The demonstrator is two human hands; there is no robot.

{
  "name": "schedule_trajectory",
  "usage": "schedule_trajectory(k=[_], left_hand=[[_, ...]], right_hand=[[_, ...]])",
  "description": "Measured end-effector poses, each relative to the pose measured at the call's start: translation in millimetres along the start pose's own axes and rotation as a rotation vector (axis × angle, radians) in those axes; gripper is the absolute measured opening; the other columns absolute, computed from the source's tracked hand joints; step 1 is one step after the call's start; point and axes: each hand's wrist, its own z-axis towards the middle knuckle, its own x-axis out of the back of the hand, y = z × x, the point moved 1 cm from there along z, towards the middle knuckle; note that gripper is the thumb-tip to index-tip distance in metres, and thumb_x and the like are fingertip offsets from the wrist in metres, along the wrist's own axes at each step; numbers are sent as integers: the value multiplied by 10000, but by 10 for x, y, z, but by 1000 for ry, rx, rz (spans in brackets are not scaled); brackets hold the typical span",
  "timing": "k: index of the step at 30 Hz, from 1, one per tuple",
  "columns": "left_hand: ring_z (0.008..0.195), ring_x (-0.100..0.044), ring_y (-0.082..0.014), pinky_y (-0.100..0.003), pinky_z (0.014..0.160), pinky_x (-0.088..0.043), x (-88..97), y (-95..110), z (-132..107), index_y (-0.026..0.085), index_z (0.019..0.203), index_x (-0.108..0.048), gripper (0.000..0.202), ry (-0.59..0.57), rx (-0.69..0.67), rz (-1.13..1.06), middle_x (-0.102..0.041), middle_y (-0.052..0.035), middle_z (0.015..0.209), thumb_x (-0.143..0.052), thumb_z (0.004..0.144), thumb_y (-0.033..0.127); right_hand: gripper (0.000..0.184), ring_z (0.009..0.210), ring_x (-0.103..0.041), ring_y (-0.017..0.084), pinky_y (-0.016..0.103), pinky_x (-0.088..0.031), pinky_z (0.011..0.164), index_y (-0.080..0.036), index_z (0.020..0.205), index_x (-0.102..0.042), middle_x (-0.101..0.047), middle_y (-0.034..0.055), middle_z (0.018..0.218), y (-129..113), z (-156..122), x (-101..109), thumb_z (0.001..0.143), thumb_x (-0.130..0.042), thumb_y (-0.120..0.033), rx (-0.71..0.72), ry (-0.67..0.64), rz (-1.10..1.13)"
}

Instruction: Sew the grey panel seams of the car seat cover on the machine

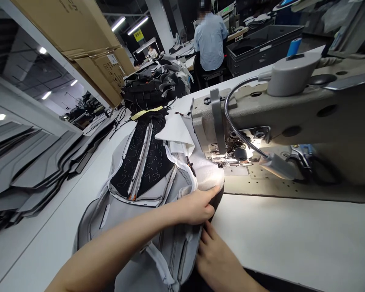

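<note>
Worktable (292, 235), left hand (197, 207) pinching grey cover (118, 211) edge, right hand (215, 259) flat below.

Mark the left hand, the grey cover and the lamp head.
left hand (197, 207): head view, back of the hand.
grey cover (124, 213): head view, its lower panel.
lamp head (276, 165): head view, grey housing.

Seat cover (146, 178): on table (292, 235), left of sewing machine (292, 117)
Cut panels (33, 166): stacked far left
Cardboard boxes (88, 44): behind
</note>
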Motion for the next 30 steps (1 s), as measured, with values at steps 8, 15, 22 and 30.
schedule_trajectory(k=[8,15,22,30], left_hand=[[794,-638,-273,-318,628,-458,-11,62,103,247,1479,-139,766,-7,88,114,-654,-121,1027,-404,761,207],[891,-633,-300,-342,680,-472,34,123,358,184,1475,-121,737,29,121,243,-655,-142,1044,-370,781,188],[853,-643,-303,-375,710,-496,36,274,389,77,1465,13,913,-77,194,439,-674,-167,939,-535,745,199],[750,-653,-298,-413,653,-514,17,241,406,103,1470,-41,867,-32,194,501,-686,-130,868,-507,742,164]], right_hand=[[372,842,-635,159,299,-538,715,-158,1103,-627,-670,27,857,-343,207,-272,927,-308,-84,-223,-90,107],[198,836,-599,169,372,-500,786,-173,1018,-606,-629,45,951,-112,-130,-190,919,-530,-327,-19,-56,80],[225,668,-545,185,404,-389,906,-199,786,-637,-596,11,644,205,-74,217,838,-444,-96,72,117,-44],[228,900,-559,238,453,-214,1065,-194,959,-653,-655,35,901,495,-33,610,894,-435,-188,151,-80,-84]])
